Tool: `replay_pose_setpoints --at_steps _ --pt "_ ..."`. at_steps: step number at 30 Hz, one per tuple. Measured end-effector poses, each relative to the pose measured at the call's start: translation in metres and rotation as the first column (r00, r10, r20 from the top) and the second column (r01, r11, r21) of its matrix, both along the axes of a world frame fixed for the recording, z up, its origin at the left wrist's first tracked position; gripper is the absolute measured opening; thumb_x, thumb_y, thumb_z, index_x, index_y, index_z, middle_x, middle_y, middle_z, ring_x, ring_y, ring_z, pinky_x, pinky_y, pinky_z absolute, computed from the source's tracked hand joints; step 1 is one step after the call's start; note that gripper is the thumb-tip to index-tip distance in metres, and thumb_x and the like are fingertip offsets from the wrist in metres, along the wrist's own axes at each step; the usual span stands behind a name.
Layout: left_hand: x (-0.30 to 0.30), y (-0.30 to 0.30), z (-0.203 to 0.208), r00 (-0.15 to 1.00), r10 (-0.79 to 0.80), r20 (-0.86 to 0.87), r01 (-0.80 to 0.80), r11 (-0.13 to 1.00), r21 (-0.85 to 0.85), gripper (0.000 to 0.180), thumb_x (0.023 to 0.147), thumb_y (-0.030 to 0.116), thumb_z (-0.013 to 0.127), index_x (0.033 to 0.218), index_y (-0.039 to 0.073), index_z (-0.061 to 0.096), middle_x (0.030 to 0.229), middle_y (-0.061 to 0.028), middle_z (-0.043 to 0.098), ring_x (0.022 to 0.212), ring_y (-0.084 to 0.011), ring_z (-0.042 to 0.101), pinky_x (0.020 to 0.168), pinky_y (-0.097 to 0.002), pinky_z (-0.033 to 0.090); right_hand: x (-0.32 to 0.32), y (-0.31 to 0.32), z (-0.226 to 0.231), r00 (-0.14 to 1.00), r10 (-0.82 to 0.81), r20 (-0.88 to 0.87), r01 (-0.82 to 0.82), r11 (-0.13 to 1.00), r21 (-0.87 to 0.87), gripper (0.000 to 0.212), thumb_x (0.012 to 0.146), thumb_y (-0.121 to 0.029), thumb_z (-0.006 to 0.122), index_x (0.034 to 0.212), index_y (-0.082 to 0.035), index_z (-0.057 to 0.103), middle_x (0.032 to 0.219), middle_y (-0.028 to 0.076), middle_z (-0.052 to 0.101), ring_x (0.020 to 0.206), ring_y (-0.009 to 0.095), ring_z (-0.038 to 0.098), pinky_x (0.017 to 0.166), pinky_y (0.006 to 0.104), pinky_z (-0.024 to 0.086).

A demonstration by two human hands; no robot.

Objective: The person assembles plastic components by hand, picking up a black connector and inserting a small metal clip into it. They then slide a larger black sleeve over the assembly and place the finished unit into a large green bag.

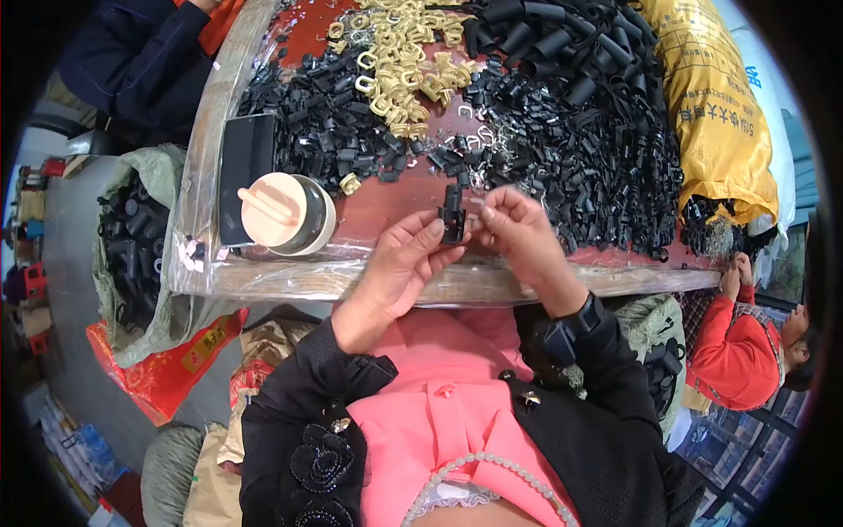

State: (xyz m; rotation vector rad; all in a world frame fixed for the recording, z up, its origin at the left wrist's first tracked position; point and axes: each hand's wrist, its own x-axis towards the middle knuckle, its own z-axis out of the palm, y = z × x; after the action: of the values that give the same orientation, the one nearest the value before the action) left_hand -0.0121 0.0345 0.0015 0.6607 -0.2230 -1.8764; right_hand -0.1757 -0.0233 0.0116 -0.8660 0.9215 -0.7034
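Above the table's near edge, my left hand [399, 261] grips a small black plastic part [453, 202] between thumb and fingers. The part stands roughly upright, with a narrower top and a wider lower end. My right hand [525, 230] is closed in a pinch just to its right, fingertips close against the part. A small pale piece shows at those fingertips, too small to name. Beyond my hands lie heaps of small black plastic pieces [606, 167], a pile of cream-coloured rings [399, 75] and scattered shiny metal clips [483, 136].
A jar with a pale lid [274, 211] stands left, beside a black flat tray [246, 158]. Black tubes [544, 44] are heaped at the far right. A yellow sack [716, 105] lines the right edge. An open sack [132, 255] stands on the left. Other people are at both sides.
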Motion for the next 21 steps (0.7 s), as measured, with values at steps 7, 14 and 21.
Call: replay_pose_setpoints --at_steps 7,14,21 --pt "-0.002 0.003 -0.005 0.997 0.048 -0.065 -0.051 0.998 -0.047 0.025 0.082 0.014 0.053 0.103 0.001 0.05 0.095 -0.0058 0.056 0.087 -0.0121 0.053 0.078 -0.0248 0.043 0.008 0.012 -0.007 0.999 0.029 0.025 -0.028 0.998 -0.049 0.003 0.081 -0.006 0.05 0.081 -0.004 0.047 0.067 0.002 0.052 0.056 0.007 0.047 0.052 0.0175 0.038" --pt "-0.004 0.008 -0.013 0.991 0.125 -0.047 -0.13 0.985 -0.114 0.025 0.081 0.014 0.054 0.103 0.004 0.05 0.098 -0.0042 0.056 0.091 -0.0131 0.053 0.081 -0.0275 0.043 0.008 0.013 0.001 0.955 0.138 -0.261 -0.213 0.934 -0.286 0.003 0.08 -0.004 0.049 0.079 -0.005 0.047 0.064 0.0 0.049 0.055 0.005 0.045 0.05 0.0171 0.037" --pt "0.001 0.032 -0.003 0.995 0.088 -0.05 -0.095 0.983 -0.16 0.027 0.081 0.018 0.055 0.104 0.005 0.051 0.098 -0.0012 0.055 0.091 -0.0098 0.052 0.079 -0.0246 0.043 0.015 0.035 0.005 0.946 0.139 -0.292 -0.264 0.854 -0.449 0.007 0.08 -0.003 0.048 0.074 -0.005 0.045 0.061 -0.001 0.046 0.05 0.005 0.043 0.045 0.0172 0.034"
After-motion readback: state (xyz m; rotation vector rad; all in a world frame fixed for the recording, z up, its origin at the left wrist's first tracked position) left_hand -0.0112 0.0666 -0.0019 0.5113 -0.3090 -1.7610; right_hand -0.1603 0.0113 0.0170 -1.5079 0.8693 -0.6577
